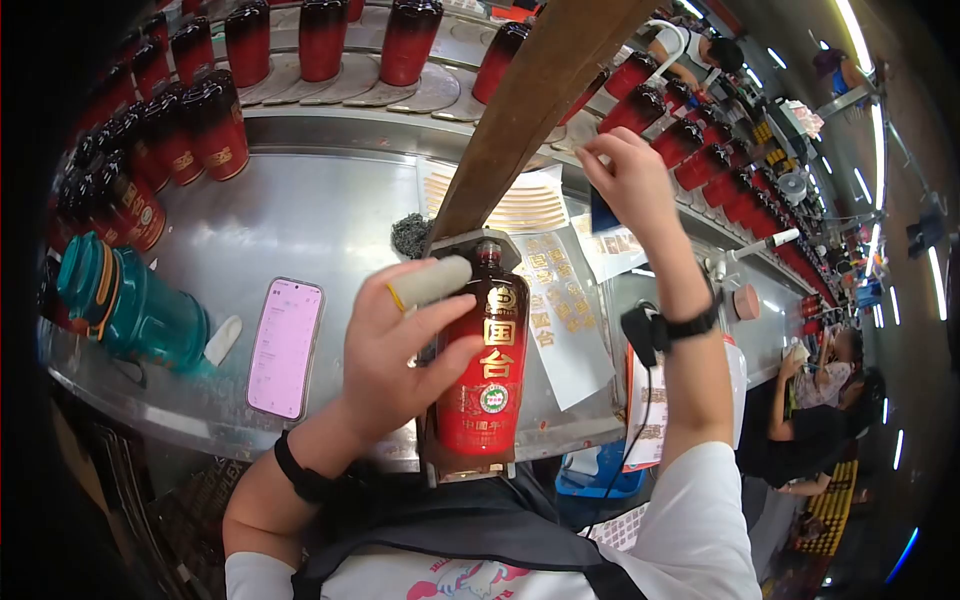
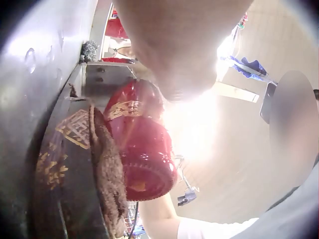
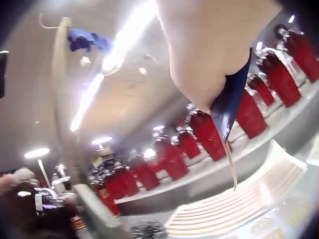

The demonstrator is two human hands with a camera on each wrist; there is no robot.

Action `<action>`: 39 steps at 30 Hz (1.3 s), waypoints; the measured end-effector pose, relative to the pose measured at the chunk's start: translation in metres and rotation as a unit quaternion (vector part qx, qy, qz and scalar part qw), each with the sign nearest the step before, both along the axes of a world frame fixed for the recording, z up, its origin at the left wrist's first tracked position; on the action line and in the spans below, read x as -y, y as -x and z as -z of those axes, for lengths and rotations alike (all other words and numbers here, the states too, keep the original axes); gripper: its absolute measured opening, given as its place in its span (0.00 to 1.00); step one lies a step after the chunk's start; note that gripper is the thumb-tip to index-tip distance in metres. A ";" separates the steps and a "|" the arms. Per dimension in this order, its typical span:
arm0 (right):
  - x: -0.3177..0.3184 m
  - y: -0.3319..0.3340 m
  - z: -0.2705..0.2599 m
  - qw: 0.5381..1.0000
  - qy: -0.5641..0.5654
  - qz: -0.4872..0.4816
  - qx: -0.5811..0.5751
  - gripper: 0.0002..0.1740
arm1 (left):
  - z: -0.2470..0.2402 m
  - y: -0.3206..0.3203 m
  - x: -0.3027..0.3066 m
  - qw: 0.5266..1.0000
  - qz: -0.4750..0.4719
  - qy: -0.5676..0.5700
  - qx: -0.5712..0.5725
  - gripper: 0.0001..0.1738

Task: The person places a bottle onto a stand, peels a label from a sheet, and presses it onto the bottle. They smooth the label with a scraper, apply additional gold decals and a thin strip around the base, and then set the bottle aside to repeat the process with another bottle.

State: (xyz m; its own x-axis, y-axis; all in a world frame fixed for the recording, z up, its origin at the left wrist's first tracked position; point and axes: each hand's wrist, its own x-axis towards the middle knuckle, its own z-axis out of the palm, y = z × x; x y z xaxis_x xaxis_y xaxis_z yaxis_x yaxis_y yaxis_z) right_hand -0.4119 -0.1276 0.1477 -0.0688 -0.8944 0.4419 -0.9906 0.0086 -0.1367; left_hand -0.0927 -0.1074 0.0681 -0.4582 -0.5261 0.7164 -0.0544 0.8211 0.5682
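Note:
A red bottle [image 1: 482, 400] with a dark shoulder and gold lettering lies in a stand at the table's front. My left hand [image 1: 405, 345] is over the bottle's left side, fingers fairly straight, the fingertips overlapping its upper part; a pale finger cot [image 1: 430, 284] covers one finger. In the left wrist view the bottle [image 2: 142, 144] lies beside a fuzzy padded edge [image 2: 109, 184]. My right hand [image 1: 632, 185] is raised at the right, above the sheets, and pinches a dark blue pointed tool [image 3: 232, 102]. From its tip a thin strip runs down toward the sheet of gold stripes [image 3: 239, 204].
A wooden post [image 1: 540, 110] rises behind the bottle. Sheets of gold characters [image 1: 560, 300] lie to its right. On the left are a phone [image 1: 285, 348], a teal jug [image 1: 140, 310] and dark wire wool [image 1: 409, 235]. Red bottles [image 1: 320, 45] line the conveyor behind.

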 end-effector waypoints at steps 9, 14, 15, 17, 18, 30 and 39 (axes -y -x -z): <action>-0.168 -0.141 -0.109 0.936 -0.206 -0.237 -0.161 0.09 | -0.070 -0.013 -0.049 0.988 0.121 -0.050 0.075 0.34; -0.195 -0.155 -0.084 0.958 -0.114 -0.252 -0.075 0.16 | -0.056 -0.018 -0.068 0.985 0.156 -0.040 0.062 0.20; -0.197 -0.155 -0.082 0.958 -0.117 -0.253 -0.068 0.16 | -0.057 -0.021 -0.068 0.984 0.156 -0.045 0.066 0.20; -0.198 -0.152 -0.078 0.957 -0.132 -0.206 0.156 0.25 | -0.057 -0.028 -0.068 0.987 0.155 -0.030 0.035 0.19; -0.201 -0.149 -0.069 0.928 -0.149 -0.184 0.287 0.32 | -0.057 -0.032 -0.070 0.987 0.150 -0.039 0.031 0.17; -0.214 -0.162 0.000 0.858 -0.152 -0.267 0.411 0.18 | -0.041 -0.039 -0.073 0.961 0.220 -0.165 0.041 0.13; -0.223 -0.154 0.004 0.792 -0.303 -0.066 0.526 0.06 | -0.011 -0.049 -0.072 0.939 0.196 -0.264 0.095 0.07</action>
State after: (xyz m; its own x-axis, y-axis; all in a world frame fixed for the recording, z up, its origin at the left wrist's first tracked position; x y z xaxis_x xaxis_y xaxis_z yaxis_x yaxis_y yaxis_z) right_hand -0.2576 0.0951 0.1439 -0.0028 -0.9505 -0.3107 -0.3289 0.2943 -0.8973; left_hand -0.0433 -0.0356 0.0794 -0.7849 -0.5486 0.2879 0.0516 0.4052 0.9128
